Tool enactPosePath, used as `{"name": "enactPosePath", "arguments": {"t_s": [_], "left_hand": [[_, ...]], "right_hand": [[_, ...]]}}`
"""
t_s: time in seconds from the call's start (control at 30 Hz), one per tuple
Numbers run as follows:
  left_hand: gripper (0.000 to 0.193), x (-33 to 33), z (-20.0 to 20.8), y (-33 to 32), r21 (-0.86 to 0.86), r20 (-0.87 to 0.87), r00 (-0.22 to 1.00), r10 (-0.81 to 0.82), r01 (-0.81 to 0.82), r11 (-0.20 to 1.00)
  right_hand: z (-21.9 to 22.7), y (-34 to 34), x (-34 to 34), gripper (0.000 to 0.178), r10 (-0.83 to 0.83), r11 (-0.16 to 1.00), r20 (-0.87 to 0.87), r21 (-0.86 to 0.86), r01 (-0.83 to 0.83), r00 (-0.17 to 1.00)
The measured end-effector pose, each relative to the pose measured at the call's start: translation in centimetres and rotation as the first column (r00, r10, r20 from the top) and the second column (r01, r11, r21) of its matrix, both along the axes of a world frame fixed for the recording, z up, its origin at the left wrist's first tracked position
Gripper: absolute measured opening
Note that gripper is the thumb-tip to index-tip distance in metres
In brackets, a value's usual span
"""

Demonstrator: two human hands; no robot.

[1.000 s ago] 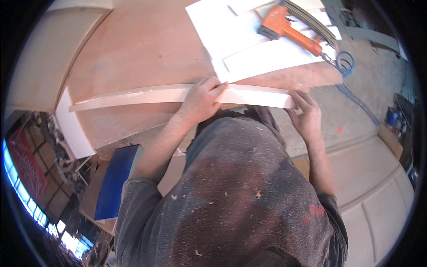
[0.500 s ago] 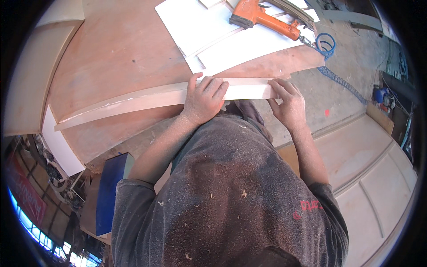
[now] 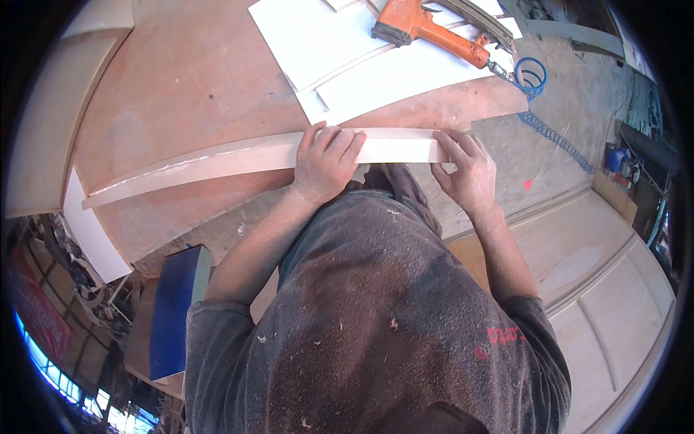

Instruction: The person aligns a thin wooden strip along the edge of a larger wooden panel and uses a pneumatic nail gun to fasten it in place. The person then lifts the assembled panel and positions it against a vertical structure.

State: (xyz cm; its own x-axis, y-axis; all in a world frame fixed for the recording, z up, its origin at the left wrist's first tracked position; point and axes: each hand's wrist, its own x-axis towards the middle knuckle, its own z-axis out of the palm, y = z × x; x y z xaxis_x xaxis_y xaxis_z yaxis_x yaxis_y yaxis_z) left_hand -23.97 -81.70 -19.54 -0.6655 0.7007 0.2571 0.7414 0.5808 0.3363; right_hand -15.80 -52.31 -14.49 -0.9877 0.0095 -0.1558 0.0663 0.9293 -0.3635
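Along the near edge of the work table lies a long, pale wooden strip [image 3: 217, 164], with a whitish line along its upper edge toward the left. My left hand [image 3: 327, 159] is closed over the strip near its middle, fingers bent across the far edge. At the strip's right end my right hand [image 3: 466, 165] grips it, thumb on the near side and fingers on top. Beyond the hands, an orange nail gun [image 3: 426, 35] rests on white panels [image 3: 369, 87].
The reddish-brown table [image 3: 188, 94] spreads to the left and ahead. A white board piece [image 3: 94, 231] sits under the strip's left end. A coiled blue air hose [image 3: 557, 130] hangs from the nail gun on the right. Pale panels [image 3: 571, 253] stand at right; a blue box [image 3: 177, 311] at left.
The strip has tilted slightly, so more of its broad face shows. My left hand has shifted a little to the left; my right hand keeps its grip at the end.
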Motion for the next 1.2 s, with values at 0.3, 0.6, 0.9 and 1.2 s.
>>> {"name": "enactPosePath", "arguments": {"t_s": [0.3, 0.6, 0.9, 1.2], "left_hand": [[0.042, 0.2, -0.8, 0.0, 0.009, -0.001, 1.0, 0.009, -0.009, 1.0], [0.039, 0.1, -0.4, 0.2, 0.033, -0.01, 1.0, 0.026, -0.025, 0.999], [0.033, 0.5, -0.8, -0.2, 0.024, -0.003, 1.0, 0.02, -0.02, 1.0], [0.038, 0.3, -0.7, -0.1, 0.044, 0.0, 1.0, 0.0, 0.0, 0.999]], "right_hand": [[2.4, 3.7, -6.4, 0.053, 0.082, 0.982, -0.203, -0.151, -0.114, 0.976], [-3.5, 4.6, -18.6, 0.023, 0.189, 0.922, -0.156, 0.369, -0.12, 0.97], [5.0, 7.6, -16.4, 0.055, 0.032, 0.997, -0.169, 0.081, -0.018, 0.985], [11.3, 3.8, 0.2, 0.031, -0.105, 0.896, 0.346, -0.374, 0.239, 0.932]]}}
